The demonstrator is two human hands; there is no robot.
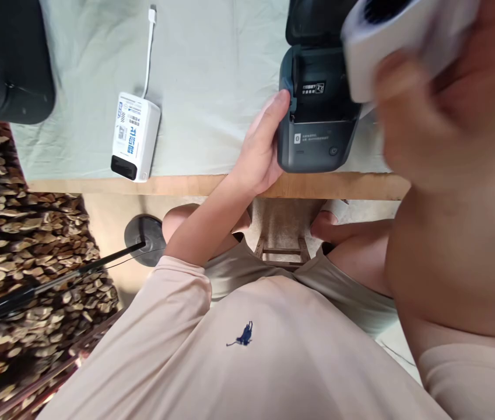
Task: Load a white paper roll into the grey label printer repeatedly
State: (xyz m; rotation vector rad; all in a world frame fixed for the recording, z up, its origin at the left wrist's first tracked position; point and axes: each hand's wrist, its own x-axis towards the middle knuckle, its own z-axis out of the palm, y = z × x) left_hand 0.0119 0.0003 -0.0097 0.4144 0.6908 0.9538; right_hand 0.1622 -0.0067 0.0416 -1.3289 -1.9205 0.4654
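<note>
Left hand (261, 146) gripping dark device (317, 153) by its side, right hand (443, 119) raised, clutching white roll (367, 55)

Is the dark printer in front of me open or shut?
Open: the lid of the printer is tipped back at the far side, exposing the compartment inside.

There's one printer (317, 146), one roll (367, 55), one power bank (130, 134).
</note>
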